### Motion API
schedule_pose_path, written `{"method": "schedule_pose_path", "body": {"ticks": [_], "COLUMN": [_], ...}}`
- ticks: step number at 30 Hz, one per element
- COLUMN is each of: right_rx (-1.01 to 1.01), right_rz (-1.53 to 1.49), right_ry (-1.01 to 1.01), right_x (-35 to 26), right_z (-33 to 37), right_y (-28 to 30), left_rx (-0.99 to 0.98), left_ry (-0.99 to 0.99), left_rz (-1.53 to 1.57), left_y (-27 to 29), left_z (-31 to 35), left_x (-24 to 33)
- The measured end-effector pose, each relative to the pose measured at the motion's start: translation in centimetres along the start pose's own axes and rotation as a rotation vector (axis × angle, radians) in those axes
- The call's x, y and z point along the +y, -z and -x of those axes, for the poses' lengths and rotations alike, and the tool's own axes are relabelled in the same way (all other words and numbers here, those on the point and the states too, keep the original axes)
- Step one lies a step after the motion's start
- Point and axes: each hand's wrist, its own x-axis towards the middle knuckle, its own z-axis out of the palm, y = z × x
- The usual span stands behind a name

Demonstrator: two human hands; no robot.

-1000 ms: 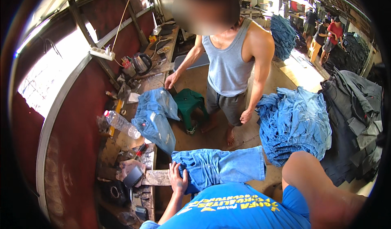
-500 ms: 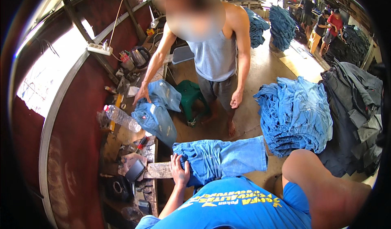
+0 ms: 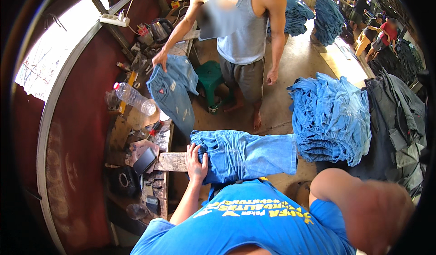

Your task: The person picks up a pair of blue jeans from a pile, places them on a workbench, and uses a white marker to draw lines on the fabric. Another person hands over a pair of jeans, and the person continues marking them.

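Left hand [image 3: 197,166] on blue denim [image 3: 254,153], fingers apart; right hand [image 3: 381,212] blurred, cannot tell fingers' state.

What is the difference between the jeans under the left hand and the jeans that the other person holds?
The near jeans lie stretched sideways under the left hand; the far jeans droop from the other person's hand. The near jeans have bunched creases around the middle; the far jeans have small whitish patches and a red mark. Both are blue.
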Motion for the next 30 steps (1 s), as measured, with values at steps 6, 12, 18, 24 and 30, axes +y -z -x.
{"method": "schedule_pose_path", "body": {"ticks": [6, 12, 18, 24, 30], "right_rx": [-0.320, -1.012, -1.096, -1.094, -1.136], "right_rz": [0.554, 1.561, 1.419, 1.424, 1.471], "right_ry": [-0.970, -1.067, -0.945, -0.925, -0.977], "right_x": [5.7, -1.6, -2.3, -2.1, -2.4], "right_z": [14.3, 27.6, 28.5, 28.2, 29.0], "right_y": [18.7, 32.3, 33.0, 32.4, 33.4], "left_rx": [-0.013, -0.022, -0.046, -0.054, -0.050], "left_ry": [0.026, 0.033, 0.028, 0.036, 0.051], "left_rz": [0.011, -0.004, -0.042, -0.070, -0.084], "left_y": [0.3, 0.5, 0.4, 0.3, 0.3], "left_z": [-0.2, -0.2, -0.4, -0.5, -0.2], "left_x": [0.4, 0.7, 0.9, 1.1, 1.0]}}
